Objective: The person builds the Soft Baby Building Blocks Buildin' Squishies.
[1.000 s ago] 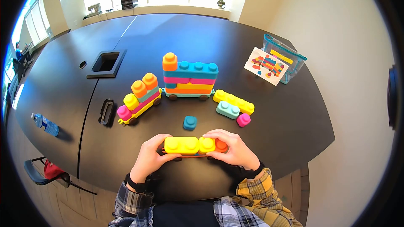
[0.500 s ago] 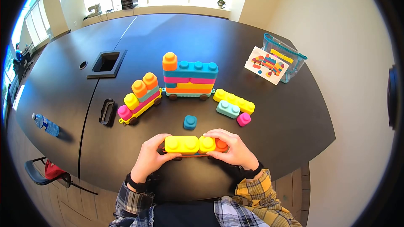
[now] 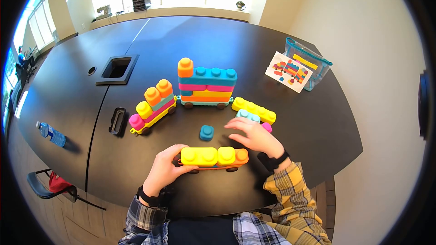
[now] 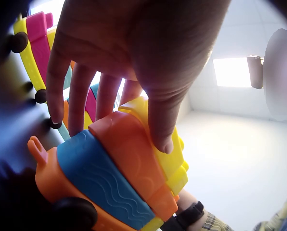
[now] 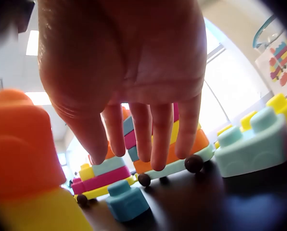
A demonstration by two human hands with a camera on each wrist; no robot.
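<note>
My left hand point(image 3: 164, 167) grips the left end of a toy block wagon point(image 3: 213, 169), thumb on the near side. In the left wrist view the wagon has an orange wheeled base point(image 4: 49, 178), a blue block point(image 4: 102, 178) and an orange block point(image 4: 129, 149). A long yellow block point(image 3: 200, 156) and a small yellow one point(image 3: 226, 155) top it. Holding nothing, my right hand point(image 3: 258, 139) is above the table, fingers extended toward a small teal block point(image 3: 206, 132). Behind it are a light blue block point(image 3: 247, 116), a partly hidden magenta block point(image 3: 266, 127) and a yellow block point(image 3: 259, 111).
Beyond the hands, a tall block wagon point(image 3: 209, 95) joins a stepped, yellow-based one point(image 3: 156, 113). A picture card point(image 3: 281, 79) leans on a clear pouch point(image 3: 320, 68). Leftward are a black oblong frame point(image 3: 117, 121), a table cutout point(image 3: 102, 82) and a water bottle point(image 3: 52, 134).
My right hand has let go of the wagon's right end and moved up and to the right, toward the loose blocks. The left hand still grips the wagon.
</note>
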